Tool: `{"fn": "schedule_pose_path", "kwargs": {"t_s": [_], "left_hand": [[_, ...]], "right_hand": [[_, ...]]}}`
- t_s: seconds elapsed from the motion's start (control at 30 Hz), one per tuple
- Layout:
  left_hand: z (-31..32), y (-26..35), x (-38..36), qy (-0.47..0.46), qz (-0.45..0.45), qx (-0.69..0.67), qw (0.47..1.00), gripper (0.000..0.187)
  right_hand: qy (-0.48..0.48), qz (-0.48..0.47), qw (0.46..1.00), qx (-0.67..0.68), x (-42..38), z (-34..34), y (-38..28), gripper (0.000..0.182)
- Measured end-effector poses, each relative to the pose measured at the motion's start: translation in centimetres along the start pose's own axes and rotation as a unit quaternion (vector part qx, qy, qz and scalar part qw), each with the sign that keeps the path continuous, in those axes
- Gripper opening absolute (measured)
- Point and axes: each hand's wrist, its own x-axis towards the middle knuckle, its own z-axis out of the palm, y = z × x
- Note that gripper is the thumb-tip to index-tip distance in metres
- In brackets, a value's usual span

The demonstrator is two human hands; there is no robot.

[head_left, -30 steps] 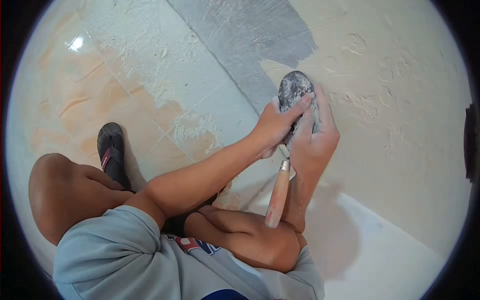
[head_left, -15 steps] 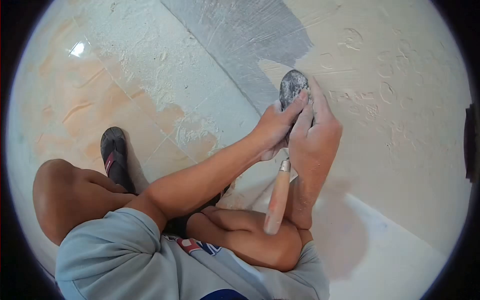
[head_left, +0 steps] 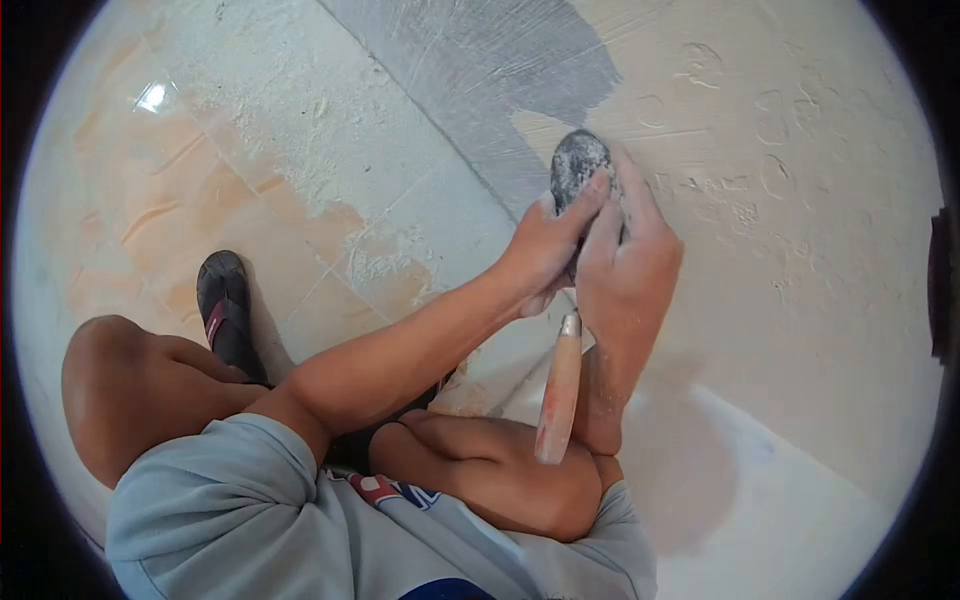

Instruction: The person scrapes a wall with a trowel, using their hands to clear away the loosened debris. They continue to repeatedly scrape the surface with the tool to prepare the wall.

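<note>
Both of my hands are closed around a trowel with a dark, rounded blade (head_left: 577,160), which is smeared with whitish material. My left hand (head_left: 550,245) grips the blade from the left, its thumb lying across the face. On the right side, my right hand (head_left: 630,255) presses against the same blade with its fingers bent and dusted white. A wooden handle (head_left: 560,400) with a metal collar hangs below the hands, in line with the blade. The join between blade and handle is hidden behind my fingers.
A pale, coated surface (head_left: 780,300) with raised squiggles and ridges spreads to the right. Its grey streaked patch (head_left: 500,60) lies beyond the hands. White crumbs (head_left: 310,120) cover part of the tiled floor (head_left: 190,200). My foot in a dark sandal (head_left: 222,295) stands at left.
The trowel and both hands have shifted very slightly up and left in view. The grip looks the same.
</note>
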Motion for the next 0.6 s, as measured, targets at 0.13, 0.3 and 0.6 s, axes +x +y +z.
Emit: {"fn": "schedule_pose_path", "kwargs": {"t_s": [0.13,0.3,0.6], "left_hand": [[0.2,0.4,0.0,-0.011,0.009,-0.009,1.0,0.048],[0.4,0.2,-0.1,-0.016,-0.008,-0.024,1.0,0.048],[-0.5,0.4,0.4,-0.009,-0.006,0.003,1.0,0.049]], "right_hand": [[-0.028,0.003,0.998,-0.05,0.2,0.2,-0.1,0.04],[-0.023,0.011,0.998,-0.049,0.3,-0.3,-0.6,0.044],[-0.015,-0.023,0.998,-0.053,0.3,0.0,0.0,0.044]]}}
